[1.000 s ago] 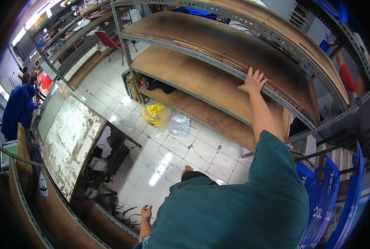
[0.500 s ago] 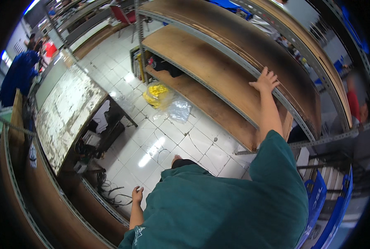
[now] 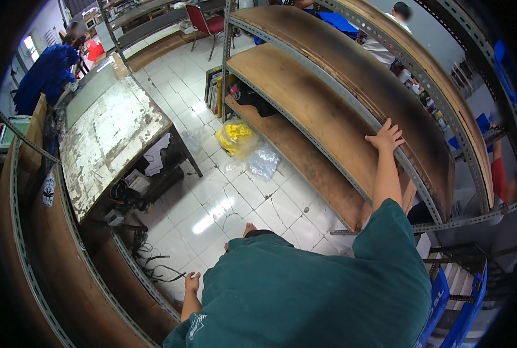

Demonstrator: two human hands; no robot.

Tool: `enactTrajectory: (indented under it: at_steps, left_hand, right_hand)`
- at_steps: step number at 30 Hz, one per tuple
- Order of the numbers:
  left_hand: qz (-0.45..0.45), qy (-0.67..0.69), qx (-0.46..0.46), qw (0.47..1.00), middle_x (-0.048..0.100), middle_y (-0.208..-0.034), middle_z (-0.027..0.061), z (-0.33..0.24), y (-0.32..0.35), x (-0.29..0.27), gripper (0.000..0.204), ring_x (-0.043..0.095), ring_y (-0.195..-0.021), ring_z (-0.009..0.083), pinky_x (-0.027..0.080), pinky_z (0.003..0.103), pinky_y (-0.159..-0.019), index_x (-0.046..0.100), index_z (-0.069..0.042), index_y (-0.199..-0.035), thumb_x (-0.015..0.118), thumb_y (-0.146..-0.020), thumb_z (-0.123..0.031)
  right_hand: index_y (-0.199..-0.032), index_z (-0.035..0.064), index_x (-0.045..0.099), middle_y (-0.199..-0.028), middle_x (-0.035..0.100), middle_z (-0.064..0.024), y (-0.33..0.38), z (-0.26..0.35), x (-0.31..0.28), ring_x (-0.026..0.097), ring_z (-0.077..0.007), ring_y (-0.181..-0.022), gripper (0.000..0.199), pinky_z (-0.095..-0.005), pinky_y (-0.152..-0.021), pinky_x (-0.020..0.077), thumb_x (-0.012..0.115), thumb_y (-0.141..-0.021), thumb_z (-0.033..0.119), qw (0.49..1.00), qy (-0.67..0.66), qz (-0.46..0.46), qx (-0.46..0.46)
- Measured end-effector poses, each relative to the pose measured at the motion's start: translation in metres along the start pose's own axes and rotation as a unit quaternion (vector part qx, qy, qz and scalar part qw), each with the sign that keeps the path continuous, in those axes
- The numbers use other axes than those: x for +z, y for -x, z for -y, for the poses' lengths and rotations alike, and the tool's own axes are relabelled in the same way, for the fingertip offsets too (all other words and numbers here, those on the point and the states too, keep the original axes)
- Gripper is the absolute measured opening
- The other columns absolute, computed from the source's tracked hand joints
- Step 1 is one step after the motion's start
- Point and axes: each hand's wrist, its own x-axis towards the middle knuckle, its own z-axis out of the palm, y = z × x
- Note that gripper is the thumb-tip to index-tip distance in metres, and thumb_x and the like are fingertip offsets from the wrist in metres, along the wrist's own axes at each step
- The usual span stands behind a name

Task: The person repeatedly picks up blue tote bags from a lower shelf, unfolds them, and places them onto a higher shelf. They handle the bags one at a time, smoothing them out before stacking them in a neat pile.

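Note:
My right hand (image 3: 387,137) rests with spread fingers on the metal front edge of a wooden shelf board (image 3: 351,66), holding nothing. That board is dark and stained toward its back, and another bare shelf board (image 3: 299,90) lies below it. Down at my left side hangs my left hand (image 3: 193,282), its fingers loosely apart and nothing visible in them. Close to it, black cables (image 3: 148,261) trail over the floor beside the left rack; I cannot tell whether the hand touches one.
A worn, paint-flaked table (image 3: 110,139) stands at the left. On the tiled floor lie a yellow bundle in plastic (image 3: 235,138) and a clear plastic bag (image 3: 264,164). A red chair (image 3: 205,24) is farther back. Metal-framed racks (image 3: 67,249) line the left; blue panels (image 3: 438,301) stand lower right.
The view has shifted, so the shelves, table and floor items sit lower and farther right. My right hand stays on the shelf edge; my left hand still hangs at my side.

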Motion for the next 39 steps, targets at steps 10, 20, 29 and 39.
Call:
enactTrajectory:
  at_steps: [10, 20, 29, 39]
  left_hand:
    - [0.016, 0.077, 0.024, 0.997, 0.061, -0.096, 0.0179, -0.021, -0.019, 0.006, 0.052, 0.058, -0.085, 0.0232, 0.046, 0.034, -0.073, 0.052, -0.002, -0.118, 0.067, -0.077, -0.030]
    - [0.012, -0.015, 0.000, 1.000, 0.061, -0.099, 0.0201, -0.018, -0.004, -0.004, 0.051, 0.059, -0.094, 0.0281, 0.045, 0.036, -0.083, 0.054, -0.003, -0.116, 0.068, -0.075, -0.030]
    - [0.016, 0.030, 0.009, 0.999, 0.061, -0.097, 0.0192, -0.020, -0.017, -0.012, 0.052, 0.059, -0.088, 0.0247, 0.046, 0.034, -0.078, 0.053, -0.001, -0.117, 0.067, -0.076, -0.030]
    - [0.013, 0.045, 0.028, 0.999, 0.061, -0.098, 0.0201, -0.010, -0.034, -0.015, 0.052, 0.059, -0.088, 0.0251, 0.047, 0.034, -0.078, 0.054, -0.001, -0.116, 0.068, -0.076, -0.030]
  right_hand:
    - [-0.142, 0.0157, 0.009, -0.145, 0.015, -0.0193, 0.000, 0.002, 0.007, 0.011, -0.0387, -0.134, 0.108, -0.0562, -0.105, 0.0086, 0.075, -0.062, 0.043, 1.000, -0.004, -0.019, 0.001]
    - [-0.142, 0.0162, 0.008, -0.145, 0.014, -0.0184, -0.001, 0.001, 0.003, 0.011, -0.0381, -0.134, 0.108, -0.0564, -0.105, 0.0094, 0.075, -0.062, 0.044, 1.000, 0.006, -0.010, 0.006]
    - [-0.143, 0.0167, 0.007, -0.145, 0.014, -0.0178, -0.003, 0.002, 0.005, 0.011, -0.0377, -0.134, 0.109, -0.0557, -0.105, 0.0098, 0.075, -0.062, 0.045, 1.000, 0.010, -0.009, 0.010]
    - [-0.143, 0.0167, 0.007, -0.146, 0.014, -0.0176, -0.002, 0.005, 0.002, 0.011, -0.0378, -0.134, 0.109, -0.0560, -0.105, 0.0099, 0.074, -0.062, 0.047, 1.000, 0.016, -0.001, 0.008]
